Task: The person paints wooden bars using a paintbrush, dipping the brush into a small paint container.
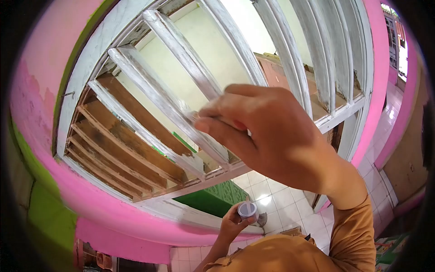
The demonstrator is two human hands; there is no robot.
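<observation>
My right hand (267, 131) is raised in front of a row of wooden slats, its fingers pinched together against or very near a white-painted slat (158, 93). What the fingers hold is mostly hidden and blurred. Lower down, my left hand (233, 221) grips a small round paint can (248, 210), with pale grey-white contents showing at its open top. Several slats carry streaky white paint, while bare brown slats (122, 147) fill the lower left of the frame.
A pink wall (41, 90) with a green border surrounds the slatted frame. Through the slats appear a pale wall, cardboard-like brown panels and a green patterned surface (222, 197). White floor tiles (276, 201) lie below, and a doorway stands at the right.
</observation>
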